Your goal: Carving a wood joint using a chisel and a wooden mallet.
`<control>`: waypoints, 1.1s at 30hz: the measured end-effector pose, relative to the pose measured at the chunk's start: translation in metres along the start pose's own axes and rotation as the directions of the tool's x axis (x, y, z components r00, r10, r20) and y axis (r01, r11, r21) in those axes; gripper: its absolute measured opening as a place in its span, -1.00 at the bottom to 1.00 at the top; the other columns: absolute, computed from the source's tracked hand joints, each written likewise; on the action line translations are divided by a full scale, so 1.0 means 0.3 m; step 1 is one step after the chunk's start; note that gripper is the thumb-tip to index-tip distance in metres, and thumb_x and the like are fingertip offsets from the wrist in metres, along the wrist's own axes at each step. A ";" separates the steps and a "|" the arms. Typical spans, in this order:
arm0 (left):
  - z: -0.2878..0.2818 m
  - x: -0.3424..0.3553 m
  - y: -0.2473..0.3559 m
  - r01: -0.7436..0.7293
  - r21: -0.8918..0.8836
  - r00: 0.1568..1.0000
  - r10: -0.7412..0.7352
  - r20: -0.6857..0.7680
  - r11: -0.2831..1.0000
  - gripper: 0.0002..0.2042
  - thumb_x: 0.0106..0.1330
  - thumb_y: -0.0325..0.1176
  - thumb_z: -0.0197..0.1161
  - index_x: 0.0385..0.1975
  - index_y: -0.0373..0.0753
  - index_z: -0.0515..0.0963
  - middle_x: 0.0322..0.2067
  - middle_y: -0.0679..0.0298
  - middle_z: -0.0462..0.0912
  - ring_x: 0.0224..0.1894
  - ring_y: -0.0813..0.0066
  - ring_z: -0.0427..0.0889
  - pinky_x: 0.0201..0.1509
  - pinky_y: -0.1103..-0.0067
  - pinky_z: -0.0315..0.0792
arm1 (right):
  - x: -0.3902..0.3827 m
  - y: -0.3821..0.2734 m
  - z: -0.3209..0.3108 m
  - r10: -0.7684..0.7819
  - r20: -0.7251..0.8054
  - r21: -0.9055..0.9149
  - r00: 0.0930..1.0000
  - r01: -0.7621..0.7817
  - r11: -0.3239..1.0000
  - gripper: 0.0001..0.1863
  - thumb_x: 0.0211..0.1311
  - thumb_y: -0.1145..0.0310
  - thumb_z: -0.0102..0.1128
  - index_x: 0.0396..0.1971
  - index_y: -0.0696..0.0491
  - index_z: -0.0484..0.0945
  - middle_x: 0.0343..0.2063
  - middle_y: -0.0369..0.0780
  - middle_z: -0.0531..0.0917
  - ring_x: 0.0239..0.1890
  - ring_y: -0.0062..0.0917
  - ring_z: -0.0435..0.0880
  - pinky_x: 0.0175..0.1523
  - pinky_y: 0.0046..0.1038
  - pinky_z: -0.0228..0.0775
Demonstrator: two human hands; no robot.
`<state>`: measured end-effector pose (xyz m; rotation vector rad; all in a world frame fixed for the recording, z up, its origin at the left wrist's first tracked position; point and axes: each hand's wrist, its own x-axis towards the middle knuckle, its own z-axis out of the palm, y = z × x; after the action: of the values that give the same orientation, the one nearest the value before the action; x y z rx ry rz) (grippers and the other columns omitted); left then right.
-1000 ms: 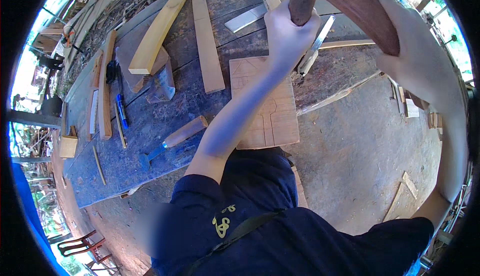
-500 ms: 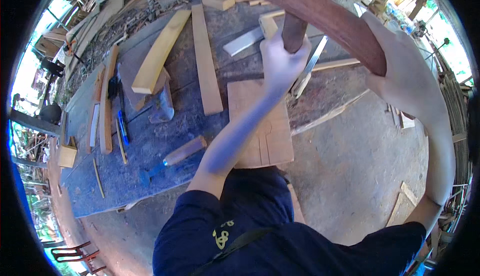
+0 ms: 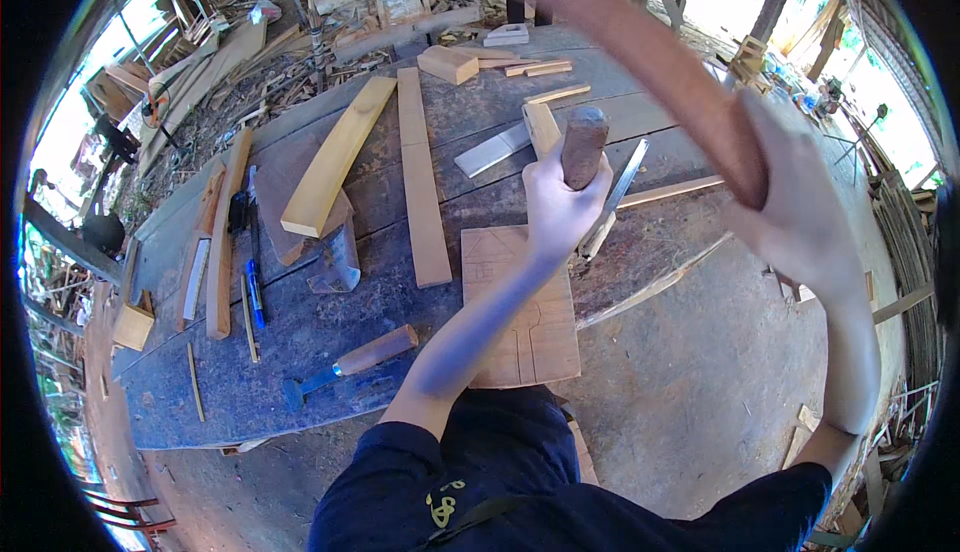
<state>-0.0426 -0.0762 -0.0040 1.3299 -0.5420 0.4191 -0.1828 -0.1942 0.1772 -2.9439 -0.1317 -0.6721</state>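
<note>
At the left of the desk, a blue pen lies beside a thin stick. Next come a yellowish plank, a wooden-handled tool with blue metal and a flat slat. A try square lies beyond a board marked with outlines. The left hand has its grip wrapped around a dark wooden block, near a narrow metal blade. Farther right, a blurred, curved reddish-brown timber slants upward; the right hand has its grip clamped on the lower end.
</note>
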 end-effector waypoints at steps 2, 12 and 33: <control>-0.003 0.003 0.006 0.010 0.003 1.000 -0.010 0.003 1.000 -0.89 0.13 -0.50 0.29 -0.41 -0.37 0.53 -0.67 0.22 0.55 -0.59 0.65 0.54 -0.44 0.59 0.42 | -0.002 -0.003 0.002 0.035 -0.120 0.101 0.992 -0.023 0.995 -0.49 -0.18 0.48 0.17 -0.08 0.18 0.37 -0.56 0.05 0.60 -0.44 -0.01 0.63 -0.23 -0.14 0.47; -0.004 0.005 0.001 0.043 -0.016 0.999 -0.043 -0.023 0.999 -0.89 0.13 -0.48 0.30 -0.43 -0.37 0.54 -0.67 0.21 0.56 -0.60 0.64 0.55 -0.45 0.58 0.43 | 0.007 0.047 0.026 0.040 -0.021 -0.106 0.999 -0.042 0.993 -0.46 -0.20 0.52 0.15 -0.07 0.28 0.36 -0.59 0.11 0.57 -0.42 -0.02 0.66 -0.29 -0.17 0.44; 0.010 -0.012 0.020 -0.039 -0.003 0.997 0.039 0.065 0.999 -0.94 0.19 -0.50 0.29 -0.44 -0.33 0.54 -0.58 0.38 0.55 -0.50 0.75 0.47 -0.39 0.64 0.39 | -0.054 0.016 0.083 0.086 -0.059 0.067 0.995 -0.082 0.994 -0.41 -0.24 0.55 0.12 -0.03 0.31 0.35 -0.63 0.07 0.51 -0.54 -0.06 0.58 -0.29 -0.25 0.44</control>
<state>-0.0491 -0.0778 -0.0010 1.3369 -0.6229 0.4088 -0.1862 -0.1964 0.1475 -2.8461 -0.0235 -0.7319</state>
